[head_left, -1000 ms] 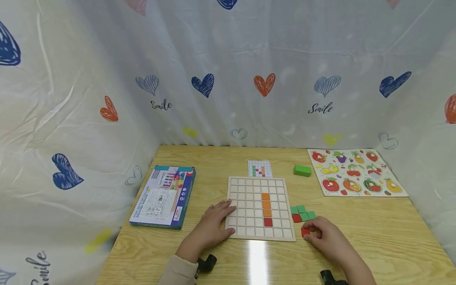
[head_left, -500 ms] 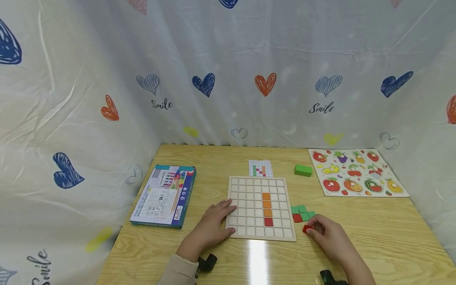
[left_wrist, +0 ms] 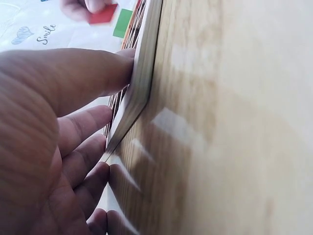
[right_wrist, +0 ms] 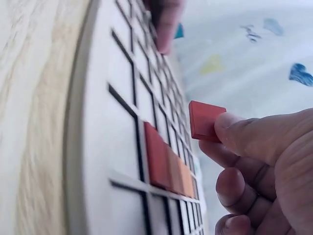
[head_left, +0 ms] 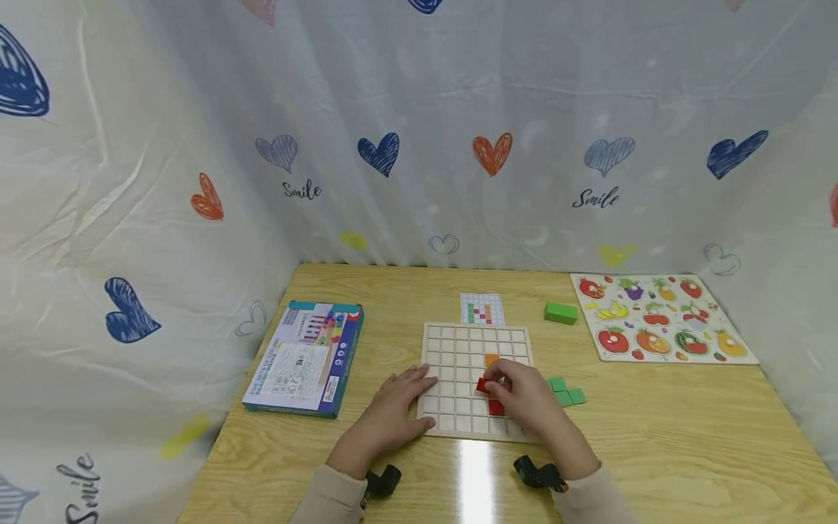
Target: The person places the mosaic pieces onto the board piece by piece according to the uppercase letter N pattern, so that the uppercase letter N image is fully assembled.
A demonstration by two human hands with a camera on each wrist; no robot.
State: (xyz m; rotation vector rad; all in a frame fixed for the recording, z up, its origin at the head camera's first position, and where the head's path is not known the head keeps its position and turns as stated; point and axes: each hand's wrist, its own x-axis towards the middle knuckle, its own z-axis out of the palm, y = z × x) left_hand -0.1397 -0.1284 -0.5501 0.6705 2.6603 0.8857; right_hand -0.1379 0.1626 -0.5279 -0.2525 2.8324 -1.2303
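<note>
A wooden grid board [head_left: 448,423] lies flat on the table. My left hand [head_left: 393,411] rests along its left edge, thumb and fingertips on the rim with the fingers spread. Over the board's middle, my right hand [head_left: 529,399] pinches a red square tile [right_wrist: 205,120] between thumb and forefinger, raised above the cells in the right wrist view. Another red tile [head_left: 496,407] is set in the grid, in one column with orange tiles [head_left: 491,359] partly covered by the right hand. Several green tiles [head_left: 557,384] lie just right of the board, partly behind that hand.
A small pattern card [head_left: 481,308] lies at the board's far edge, with a green block [head_left: 561,313] to its right. The fruit puzzle board [head_left: 661,320] is at the back right. On the left lies a flat blue box [head_left: 304,360]. Patterned curtains surround the table.
My right hand picked up the red tile beside the board and carried it left, over the grid. The left hand stayed on the board's edge.
</note>
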